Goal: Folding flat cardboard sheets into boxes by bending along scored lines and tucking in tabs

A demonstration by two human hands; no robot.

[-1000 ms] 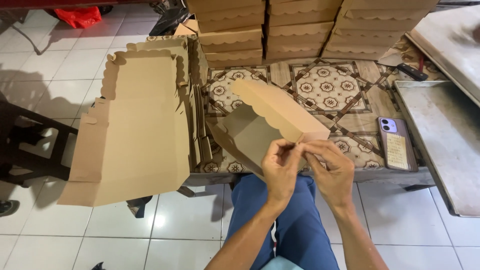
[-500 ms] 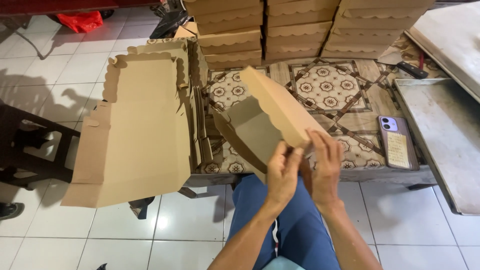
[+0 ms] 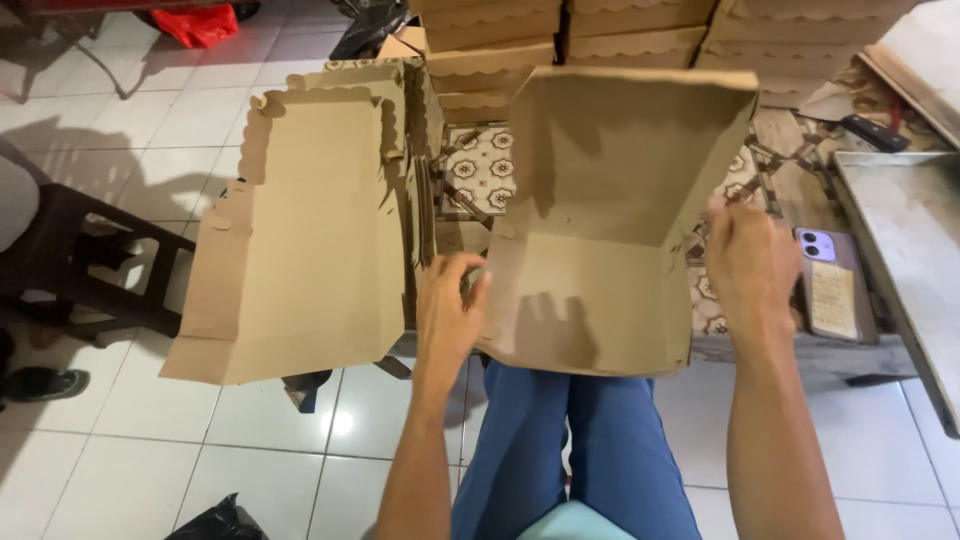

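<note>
Cardboard box (image 3: pixel 600 250), unfolded, lid up: left hand (image 3: pixel 450 305) grip grasping its left wall, right hand (image 3: pixel 752 262) grip grasping right wall; flat box blank (image 3: pixel 300 230) alongside.

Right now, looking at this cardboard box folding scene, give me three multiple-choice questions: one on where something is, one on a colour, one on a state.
1. Where does the phone lie?
A. on the floor tiles
B. right of the box in hand
C. on the stool

2. What colour are the person's trousers?
A. blue
B. black
C. white

3. How is the box in hand?
A. flat
B. taped shut
C. opened up, lid raised

Answers:
1 B, it rests on the low table beside the right hand.
2 A, blue cloth shows between the forearms.
3 C, the left hand and the right hand hold its sides with the inside showing.
</note>
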